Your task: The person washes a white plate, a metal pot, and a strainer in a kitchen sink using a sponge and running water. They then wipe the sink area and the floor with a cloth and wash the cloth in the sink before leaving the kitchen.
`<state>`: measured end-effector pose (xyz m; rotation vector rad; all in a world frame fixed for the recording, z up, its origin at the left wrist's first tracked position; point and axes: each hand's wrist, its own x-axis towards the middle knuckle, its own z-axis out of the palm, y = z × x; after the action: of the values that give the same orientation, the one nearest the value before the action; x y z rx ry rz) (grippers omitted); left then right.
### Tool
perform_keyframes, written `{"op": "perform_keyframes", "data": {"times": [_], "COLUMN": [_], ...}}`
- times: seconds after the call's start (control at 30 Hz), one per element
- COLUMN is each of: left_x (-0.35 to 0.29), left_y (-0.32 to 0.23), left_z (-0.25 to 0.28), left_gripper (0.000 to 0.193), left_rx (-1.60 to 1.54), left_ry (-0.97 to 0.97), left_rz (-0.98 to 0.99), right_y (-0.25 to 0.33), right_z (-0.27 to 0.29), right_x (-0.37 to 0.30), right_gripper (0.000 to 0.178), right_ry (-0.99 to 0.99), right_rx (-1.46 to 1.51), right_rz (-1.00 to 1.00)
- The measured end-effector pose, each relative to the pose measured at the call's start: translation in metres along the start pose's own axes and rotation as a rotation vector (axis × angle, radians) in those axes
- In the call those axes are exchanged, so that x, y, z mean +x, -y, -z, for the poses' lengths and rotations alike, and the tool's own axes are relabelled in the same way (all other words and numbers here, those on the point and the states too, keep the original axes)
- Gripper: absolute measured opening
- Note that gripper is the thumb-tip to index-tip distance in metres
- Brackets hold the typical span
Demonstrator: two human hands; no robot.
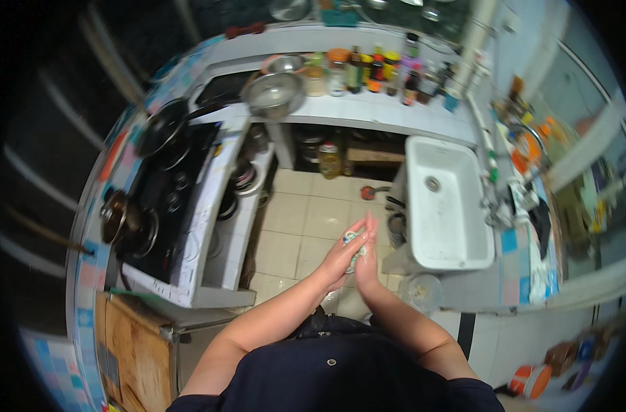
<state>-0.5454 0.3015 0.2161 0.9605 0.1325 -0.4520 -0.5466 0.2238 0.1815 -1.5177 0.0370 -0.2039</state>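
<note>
My left hand [338,259] and my right hand [368,255] are pressed together in front of my body, fingers pointing away from me. Between the palms is a small crumpled cloth [355,238], pale with green and blue marks. Most of it is hidden by the hands, and its edges blur. Both hands are above the tiled floor, to the left of the white sink [414,206], and touch nothing else.
A black gas stove [167,206] with a wok [164,134] and a brown pot [122,218] runs along the left. Bottles [377,69] and a metal bowl [274,95] stand on the far counter. A wooden board [138,350] is at the lower left.
</note>
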Motion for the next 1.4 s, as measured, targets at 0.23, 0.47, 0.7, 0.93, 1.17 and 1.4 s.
{"op": "perform_keyframes", "data": {"times": [0.23,0.47,0.7,0.93,1.17,1.4], "left_x": [0.093,0.176,0.241,0.273,0.329,0.348], "left_y": [0.094,0.116,0.152,0.141,0.138,0.085], "left_z": [-0.155,-0.236,-0.258,-0.271,-0.267,-0.298], "left_gripper": [0.017,0.016,0.033,0.047,0.061,0.056], "left_rx": [-0.029,0.393,0.739,0.783,0.958,0.893], "left_ry": [0.062,0.083,0.19,0.574,0.818,0.94], "left_rz": [0.142,0.165,0.167,0.338,0.005,0.3], "right_y": [0.005,-0.036,-0.045,-0.021,-0.018,0.012], "right_z": [0.212,0.323,0.345,0.339,0.336,0.359], "right_x": [0.017,-0.017,-0.003,0.062,0.127,0.137], "right_gripper": [0.049,0.033,0.028,0.051,0.045,0.034], "right_ry": [-0.329,-0.447,-0.482,-0.635,-0.647,-0.794], "right_rx": [-0.615,-0.358,-0.239,-0.123,-0.034,-0.054], "right_rz": [0.026,-0.154,-0.271,-0.179,-0.06,-0.179]}}
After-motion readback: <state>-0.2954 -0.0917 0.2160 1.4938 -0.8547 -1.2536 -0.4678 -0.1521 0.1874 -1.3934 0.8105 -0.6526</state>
